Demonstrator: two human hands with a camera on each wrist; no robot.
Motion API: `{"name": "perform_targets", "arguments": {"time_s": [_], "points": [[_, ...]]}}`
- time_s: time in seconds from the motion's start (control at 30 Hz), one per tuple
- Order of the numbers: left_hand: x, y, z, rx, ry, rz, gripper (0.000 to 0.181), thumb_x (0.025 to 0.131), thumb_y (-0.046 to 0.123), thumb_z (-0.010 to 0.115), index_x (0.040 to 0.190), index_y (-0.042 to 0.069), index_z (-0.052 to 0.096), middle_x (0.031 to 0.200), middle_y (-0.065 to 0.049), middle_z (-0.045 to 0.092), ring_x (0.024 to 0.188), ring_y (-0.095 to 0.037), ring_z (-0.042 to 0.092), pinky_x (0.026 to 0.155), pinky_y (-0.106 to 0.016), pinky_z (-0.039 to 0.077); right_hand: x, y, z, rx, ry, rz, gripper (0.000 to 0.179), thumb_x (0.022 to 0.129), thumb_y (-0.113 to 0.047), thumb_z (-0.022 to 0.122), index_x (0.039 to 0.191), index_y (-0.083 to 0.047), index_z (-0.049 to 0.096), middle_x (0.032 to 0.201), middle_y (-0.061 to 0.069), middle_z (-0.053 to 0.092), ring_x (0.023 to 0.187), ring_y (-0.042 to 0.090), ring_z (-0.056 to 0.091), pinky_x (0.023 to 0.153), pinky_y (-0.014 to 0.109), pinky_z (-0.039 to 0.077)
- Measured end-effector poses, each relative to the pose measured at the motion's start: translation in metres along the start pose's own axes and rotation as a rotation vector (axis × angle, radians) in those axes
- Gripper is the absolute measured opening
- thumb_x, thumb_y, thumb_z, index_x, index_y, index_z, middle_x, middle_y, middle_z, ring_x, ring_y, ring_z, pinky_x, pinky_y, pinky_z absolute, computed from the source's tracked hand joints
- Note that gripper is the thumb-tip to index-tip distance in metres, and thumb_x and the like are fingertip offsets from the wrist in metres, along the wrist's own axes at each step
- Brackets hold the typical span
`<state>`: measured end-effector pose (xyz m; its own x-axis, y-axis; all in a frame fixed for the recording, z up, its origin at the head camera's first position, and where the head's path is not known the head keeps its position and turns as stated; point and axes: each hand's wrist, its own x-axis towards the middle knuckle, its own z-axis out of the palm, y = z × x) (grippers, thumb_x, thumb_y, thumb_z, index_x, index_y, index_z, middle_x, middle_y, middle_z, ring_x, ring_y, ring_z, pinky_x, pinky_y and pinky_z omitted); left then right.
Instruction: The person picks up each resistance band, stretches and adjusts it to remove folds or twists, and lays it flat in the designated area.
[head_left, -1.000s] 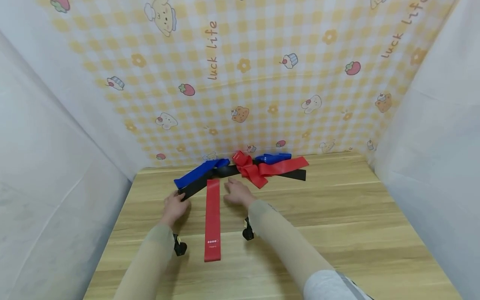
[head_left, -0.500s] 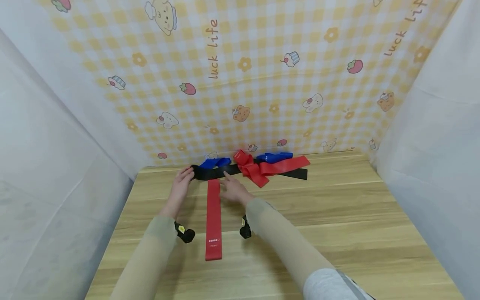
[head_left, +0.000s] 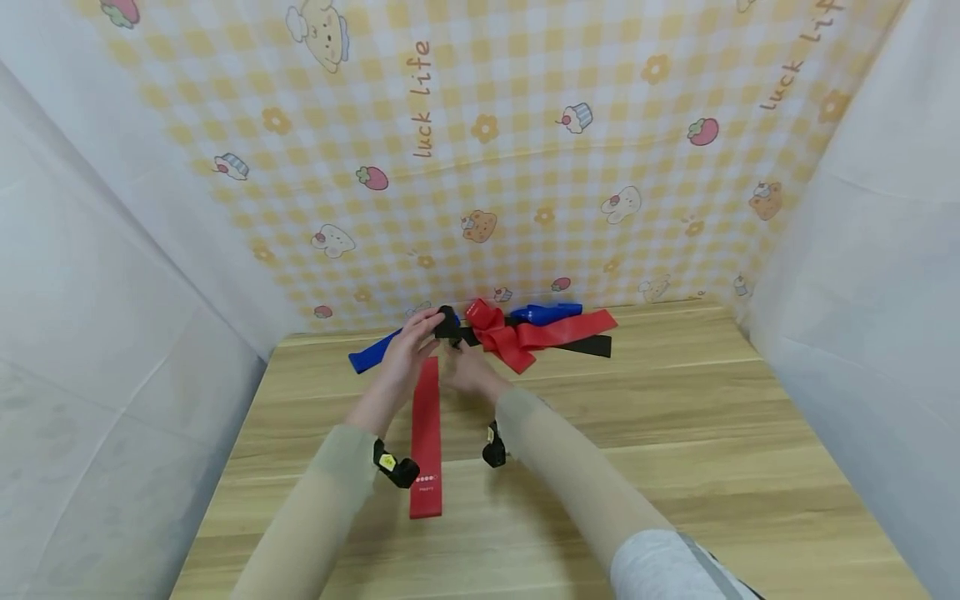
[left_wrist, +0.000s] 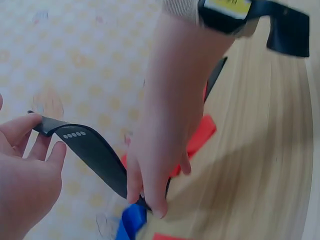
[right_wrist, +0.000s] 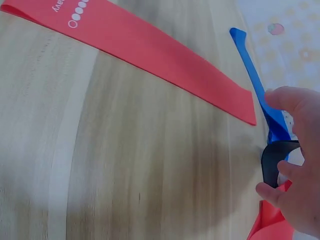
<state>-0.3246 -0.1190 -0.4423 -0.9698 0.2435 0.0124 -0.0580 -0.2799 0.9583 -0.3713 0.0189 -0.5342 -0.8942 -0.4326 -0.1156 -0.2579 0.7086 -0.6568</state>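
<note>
My left hand [head_left: 405,354] grips the end of a black resistance band [left_wrist: 95,155], raised off the table so that the strap slopes down from my fingers in the left wrist view. Lower along this band, my right hand [left_wrist: 165,135] pinches it close over the table. In the right wrist view the black strap bends in a curve beside my right fingers [right_wrist: 270,192]. A flat red resistance band [head_left: 427,433] with white dots lies lengthwise just in front of my hands. Behind my left hand lies a blue band [head_left: 372,354], partly covered.
Right of my hands, a tangled red band [head_left: 517,340] lies across the black band's far end [head_left: 588,346]. A second blue piece [head_left: 547,314] sits against the checked backdrop [head_left: 487,167]. White cloth walls [head_left: 97,375] flank the wooden table [head_left: 675,433].
My left hand has lifted the black band's left end and carried it rightward to my right hand, folding the band back and uncovering the blue one. The right hand stays nearly in place.
</note>
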Motion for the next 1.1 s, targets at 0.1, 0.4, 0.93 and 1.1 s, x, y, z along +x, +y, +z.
{"name": "perform_targets", "arguments": {"time_s": [0.1, 0.4, 0.93, 1.1], "points": [[-0.003, 0.003, 0.012, -0.005, -0.036, 0.021, 0.048, 0.104, 0.019, 0.041, 0.139, -0.015, 0.039, 0.151, -0.012, 0.030, 0.141, -0.024, 0.027, 0.115, -0.045, 0.021, -0.002, 0.006, -0.004, 0.122, 0.057, -0.033, 0.088, 0.091, -0.015, 0.067, 0.156, -0.009, 0.007, 0.160, 0.016, 0.010, 0.143, 0.028, 0.024, 0.112, 0.042, 0.029], [-0.013, 0.011, 0.027, 0.030, -0.063, 0.037, 0.047, 0.104, 0.018, 0.039, 0.135, -0.017, 0.042, 0.148, -0.013, 0.033, 0.140, -0.025, 0.028, 0.114, -0.046, 0.021, -0.007, 0.022, -0.025, 0.276, 0.173, -0.001, 0.071, 0.096, -0.021, 0.061, 0.154, -0.009, 0.021, 0.160, 0.014, 0.014, 0.142, 0.027, 0.025, 0.113, 0.043, 0.027], [-0.023, 0.025, 0.038, -0.042, -0.067, 0.076, 0.049, 0.105, 0.020, 0.039, 0.135, -0.018, 0.041, 0.149, -0.012, 0.033, 0.139, -0.022, 0.030, 0.112, -0.046, 0.026, -0.041, 0.033, -0.077, 0.290, 0.346, 0.021, 0.037, 0.096, -0.027, 0.061, 0.129, -0.011, 0.061, 0.127, 0.009, 0.061, 0.118, 0.024, 0.055, 0.098, 0.043, 0.044], [-0.030, 0.032, 0.040, -0.079, -0.056, 0.102, 0.047, 0.105, 0.017, 0.039, 0.135, -0.019, 0.040, 0.148, -0.012, 0.034, 0.134, -0.020, 0.035, 0.108, -0.049, 0.029, -0.058, 0.032, -0.088, 0.347, 0.360, 0.028, 0.028, 0.096, -0.025, 0.060, 0.118, -0.010, 0.070, 0.116, 0.007, 0.068, 0.102, 0.022, 0.059, 0.084, 0.037, 0.048]]}}
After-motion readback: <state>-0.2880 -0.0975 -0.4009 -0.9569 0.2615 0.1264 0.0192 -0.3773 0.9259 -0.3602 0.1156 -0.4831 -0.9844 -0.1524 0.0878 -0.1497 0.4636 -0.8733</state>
